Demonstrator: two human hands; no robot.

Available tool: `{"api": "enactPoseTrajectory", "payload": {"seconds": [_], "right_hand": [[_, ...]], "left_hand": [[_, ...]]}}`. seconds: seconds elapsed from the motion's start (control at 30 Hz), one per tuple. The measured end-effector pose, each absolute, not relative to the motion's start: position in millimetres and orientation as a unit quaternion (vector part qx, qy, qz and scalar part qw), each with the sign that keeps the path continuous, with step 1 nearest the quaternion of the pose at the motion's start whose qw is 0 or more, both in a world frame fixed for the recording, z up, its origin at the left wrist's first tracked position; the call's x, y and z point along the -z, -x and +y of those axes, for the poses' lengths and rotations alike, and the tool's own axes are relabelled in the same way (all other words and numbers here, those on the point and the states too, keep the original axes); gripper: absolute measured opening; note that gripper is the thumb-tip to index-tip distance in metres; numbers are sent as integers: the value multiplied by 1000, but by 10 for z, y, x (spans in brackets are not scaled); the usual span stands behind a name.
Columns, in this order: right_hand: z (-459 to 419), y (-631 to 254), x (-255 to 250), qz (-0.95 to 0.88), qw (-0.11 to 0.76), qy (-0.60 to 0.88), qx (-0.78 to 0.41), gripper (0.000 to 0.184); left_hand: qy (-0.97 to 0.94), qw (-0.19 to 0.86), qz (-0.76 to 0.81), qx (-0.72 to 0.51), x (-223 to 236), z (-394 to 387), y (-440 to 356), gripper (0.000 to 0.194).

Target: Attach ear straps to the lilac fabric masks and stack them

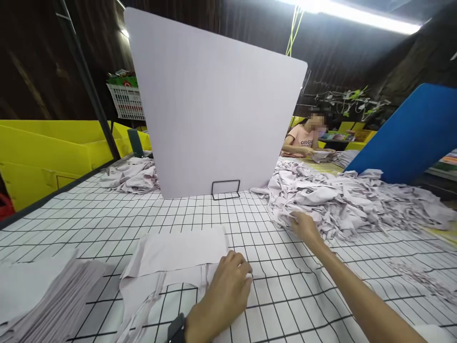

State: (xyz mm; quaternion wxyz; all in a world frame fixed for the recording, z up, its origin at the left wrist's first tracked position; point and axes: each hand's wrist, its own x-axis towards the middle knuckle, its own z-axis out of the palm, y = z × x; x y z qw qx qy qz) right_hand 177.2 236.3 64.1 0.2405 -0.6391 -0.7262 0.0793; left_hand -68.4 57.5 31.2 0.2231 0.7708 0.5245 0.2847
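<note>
My left hand (230,288), with a dark watch (176,328) on the wrist, lies at the right edge of a pale fabric piece (178,250). Its fingers are curled down over that edge; the fingertips' exact hold is partly hidden. The fabric piece lies spread on the grid-patterned cloth, with narrow strips trailing toward me. My right hand (305,226) reaches out to the near left edge of a large heap of pale fabric pieces (321,190). Its fingers are pinched on a piece of fabric (283,216) there.
A neat stack of fabric pieces (53,305) lies at the left front. A white upright board (217,105) stands behind, by a wire stand (225,189). Another fabric pile (132,175) sits at back left. A blue panel (407,133) leans at right; a person (303,136) sits beyond.
</note>
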Motion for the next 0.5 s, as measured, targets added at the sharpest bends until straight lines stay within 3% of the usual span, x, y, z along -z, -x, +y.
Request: {"api": "enactPoseTrajectory", "payload": {"seconds": [0.07, 0.23, 0.27, 0.4, 0.5], "right_hand": [[2000, -1699, -648, -767, 233, 587, -114, 17], [768, -1555, -723, -852, 168, 413, -275, 23], [573, -1568, -745, -850, 158, 402, -302, 22], [197, -1744, -805, -783, 195, 438, -397, 29], [205, -1903, -858, -677, 264, 481, -491, 39]], "left_hand": [[-754, 262, 516, -311, -348, 621, 610, 25], [-772, 317, 440, -332, -463, 549, 534, 64], [-789, 328, 414, -314, -470, 497, 531, 61], [-795, 397, 378, -260, -435, 257, 518, 15], [-730, 411, 438, -326, -446, 149, 502, 14]]}}
